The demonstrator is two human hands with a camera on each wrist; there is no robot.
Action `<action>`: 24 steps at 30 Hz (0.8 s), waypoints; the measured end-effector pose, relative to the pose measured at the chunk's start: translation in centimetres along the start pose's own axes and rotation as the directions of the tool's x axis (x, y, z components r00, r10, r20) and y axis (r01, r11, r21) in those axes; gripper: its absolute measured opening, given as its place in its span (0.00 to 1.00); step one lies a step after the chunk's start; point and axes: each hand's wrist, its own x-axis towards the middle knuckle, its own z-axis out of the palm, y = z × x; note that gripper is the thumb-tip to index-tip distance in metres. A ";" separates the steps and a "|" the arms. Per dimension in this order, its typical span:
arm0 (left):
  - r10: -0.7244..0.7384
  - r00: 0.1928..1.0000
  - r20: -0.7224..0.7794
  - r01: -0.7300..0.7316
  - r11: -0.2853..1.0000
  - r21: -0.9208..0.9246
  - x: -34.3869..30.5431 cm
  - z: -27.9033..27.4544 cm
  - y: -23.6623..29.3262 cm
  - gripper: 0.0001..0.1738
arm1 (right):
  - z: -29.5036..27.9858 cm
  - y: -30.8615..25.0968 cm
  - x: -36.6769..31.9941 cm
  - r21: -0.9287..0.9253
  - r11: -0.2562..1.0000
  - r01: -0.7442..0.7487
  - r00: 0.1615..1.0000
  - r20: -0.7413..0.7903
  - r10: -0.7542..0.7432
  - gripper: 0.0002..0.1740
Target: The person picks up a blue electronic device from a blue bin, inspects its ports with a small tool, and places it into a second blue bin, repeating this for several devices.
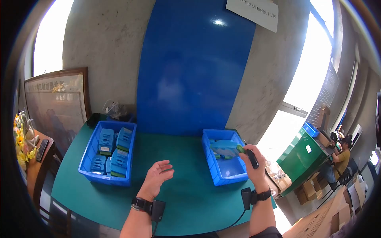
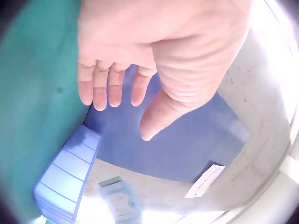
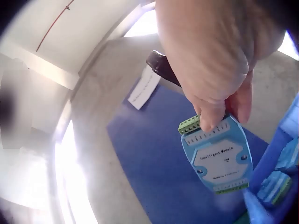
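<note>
My right hand (image 1: 256, 168) pinches a light-blue electronic module (image 3: 217, 158) by one end, thumb beside its green terminal block (image 3: 189, 124). The module's white label reads "Intelligent Module". A black-handled tool (image 1: 252, 158) is held in the same hand; its working end is mostly hidden. In the head view the module overlaps the right blue bin (image 1: 228, 180), where a few more modules (image 3: 274, 187) lie. My left hand (image 1: 156, 178) hovers over the table between the two bins, fingers loosely bent, holding nothing.
At the left, a blue bin (image 1: 109, 180) holds several blue modules (image 1: 105, 139). Both bins stand on a green table (image 1: 170, 146) against a blue wall panel (image 1: 190, 71). Cables and a bag (image 1: 117, 110) lie behind the left bin. Another person (image 1: 341, 156) sits far right.
</note>
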 end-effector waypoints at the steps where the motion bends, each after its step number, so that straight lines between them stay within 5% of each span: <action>1: -0.012 1.000 -0.008 0.012 1.000 -0.018 0.2 -0.1 0.0 0.29 | -0.2 1.0 0.1 -0.045 0.999 0.013 1.000 -0.001 -0.013 0.10; 9: -0.049 0.995 -0.084 0.044 0.997 -0.058 0.3 -0.6 -0.5 0.26 | 0.9 5.9 -1.9 -0.198 0.968 0.153 0.979 0.166 -0.121 0.11; 15: -0.048 0.996 -0.074 0.047 0.999 -0.016 0.1 -0.1 -0.4 0.25 | 1.5 6.5 -2.2 -0.061 0.983 0.175 0.913 0.384 -0.138 0.19; 20: -0.061 0.996 -0.059 0.061 0.998 -0.011 0.9 -0.8 -1.5 0.25 | 1.4 6.4 -2.4 -0.015 0.995 -0.103 0.893 0.439 0.099 0.14; 24: -0.064 0.997 -0.053 0.063 0.998 -0.016 0.9 -0.8 -1.3 0.24 | 2.7 4.8 -3.1 0.018 0.999 -0.049 0.973 0.228 0.044 0.10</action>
